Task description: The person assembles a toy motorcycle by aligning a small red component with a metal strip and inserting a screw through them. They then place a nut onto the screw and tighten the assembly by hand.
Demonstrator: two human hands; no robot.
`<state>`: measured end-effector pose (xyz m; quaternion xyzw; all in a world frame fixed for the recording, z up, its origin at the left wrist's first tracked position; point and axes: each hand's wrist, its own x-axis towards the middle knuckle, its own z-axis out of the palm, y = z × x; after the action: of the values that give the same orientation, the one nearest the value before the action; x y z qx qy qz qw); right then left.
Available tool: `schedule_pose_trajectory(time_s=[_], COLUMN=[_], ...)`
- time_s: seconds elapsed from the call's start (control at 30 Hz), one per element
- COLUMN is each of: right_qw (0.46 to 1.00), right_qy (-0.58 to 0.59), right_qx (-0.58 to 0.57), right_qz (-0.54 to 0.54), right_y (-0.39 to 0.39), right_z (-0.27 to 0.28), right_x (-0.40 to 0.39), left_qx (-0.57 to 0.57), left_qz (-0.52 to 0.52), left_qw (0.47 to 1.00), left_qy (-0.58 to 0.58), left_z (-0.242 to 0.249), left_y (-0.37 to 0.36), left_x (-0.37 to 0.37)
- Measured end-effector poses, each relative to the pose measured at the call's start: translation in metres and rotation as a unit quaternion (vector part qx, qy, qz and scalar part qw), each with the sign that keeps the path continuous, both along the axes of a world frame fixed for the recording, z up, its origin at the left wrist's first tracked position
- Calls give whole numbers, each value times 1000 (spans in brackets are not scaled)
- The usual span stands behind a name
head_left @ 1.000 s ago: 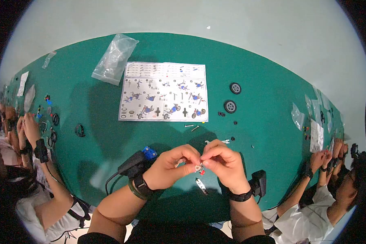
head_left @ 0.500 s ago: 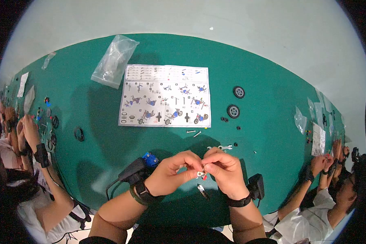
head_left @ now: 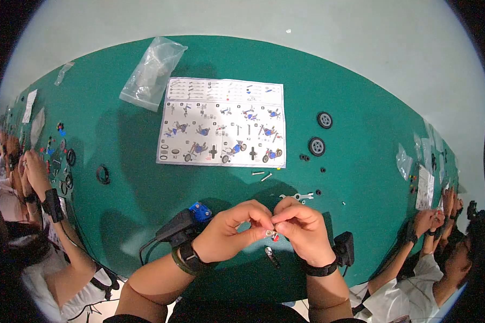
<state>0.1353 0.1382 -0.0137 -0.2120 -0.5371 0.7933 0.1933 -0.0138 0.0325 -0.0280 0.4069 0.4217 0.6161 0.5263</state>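
My left hand (head_left: 233, 227) and my right hand (head_left: 306, 236) meet in front of me, fingertips pinched together on a small silvery part with a red piece (head_left: 275, 236). Fingers cover much of it, so its exact shape is hidden. Just below, a short shiny metal piece (head_left: 270, 253) lies on the green table (head_left: 129, 226). Small metal wrenches (head_left: 302, 197) rest beyond my right fingers. To the left of my left hand is a blue part (head_left: 200, 211), beside the black device near my wrist.
A printed instruction sheet (head_left: 221, 121) lies ahead, with a clear plastic bag (head_left: 153, 72) at its upper left. Two screws (head_left: 258, 173), two wheels (head_left: 317, 146) and small black rings (head_left: 305, 158) are nearby. A black tyre (head_left: 103, 174) sits left. Other people work at both sides.
The view has shifted slightly, so the sheet and wheels appear a little displaced. Both hands keep their pinch, and the small part between them sits at a slightly different angle.
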Motion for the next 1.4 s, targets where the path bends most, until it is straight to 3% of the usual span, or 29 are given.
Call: schedule_pose_trajectory(time_s=[1.4], right_qw=[999], right_qy=[24], right_qx=[20], right_qz=[22], right_y=[2], right_z=[1], right_x=[1], left_qx=[-1], left_qz=[-11], left_qw=[1000], left_qy=[-5], left_z=[2], left_y=[-1], left_x=[0])
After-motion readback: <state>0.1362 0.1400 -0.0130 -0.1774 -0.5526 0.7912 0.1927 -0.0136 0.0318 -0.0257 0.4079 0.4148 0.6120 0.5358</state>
